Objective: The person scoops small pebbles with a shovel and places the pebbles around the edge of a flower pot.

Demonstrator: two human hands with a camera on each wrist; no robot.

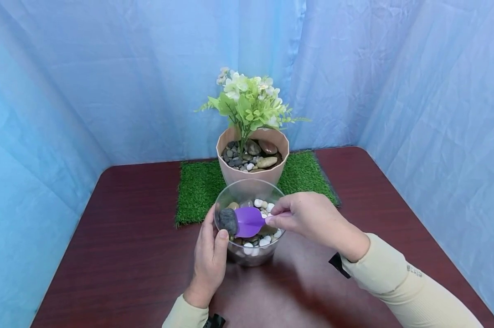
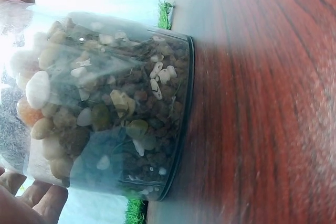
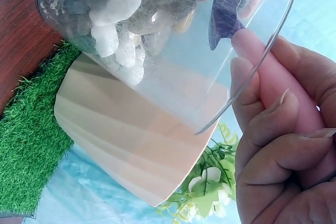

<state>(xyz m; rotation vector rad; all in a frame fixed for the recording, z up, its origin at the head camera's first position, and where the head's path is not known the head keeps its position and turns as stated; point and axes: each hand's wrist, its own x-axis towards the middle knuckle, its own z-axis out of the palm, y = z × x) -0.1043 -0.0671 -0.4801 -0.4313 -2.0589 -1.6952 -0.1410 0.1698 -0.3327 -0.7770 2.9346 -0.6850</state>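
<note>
My right hand (image 1: pixel 302 216) grips the pink handle (image 3: pixel 278 87) of a small trowel, thumb and fingers wrapped around it. The trowel's purple blade (image 1: pixel 249 222) reaches inside a clear plastic container (image 1: pixel 251 259), pointing left. At the blade's tip is a large dark grey stone (image 1: pixel 228 221), close to the container's left wall. Cupping that wall from outside, my left hand (image 1: pixel 210 250) holds the container, its thumb near the front rim. White pebbles (image 3: pixel 118 11), tan and brown stones fill the lower part, above finer brown gravel (image 2: pixel 157 103).
Right behind the container stands a pale pink pot (image 1: pixel 253 175) with stones and an upright plant with white flowers (image 1: pixel 251 100). Under the pot lies a green artificial grass mat (image 1: pixel 308 175). A dark red wooden table (image 1: pixel 120 237) carries everything, with blue curtains (image 1: pixel 148 82) around it.
</note>
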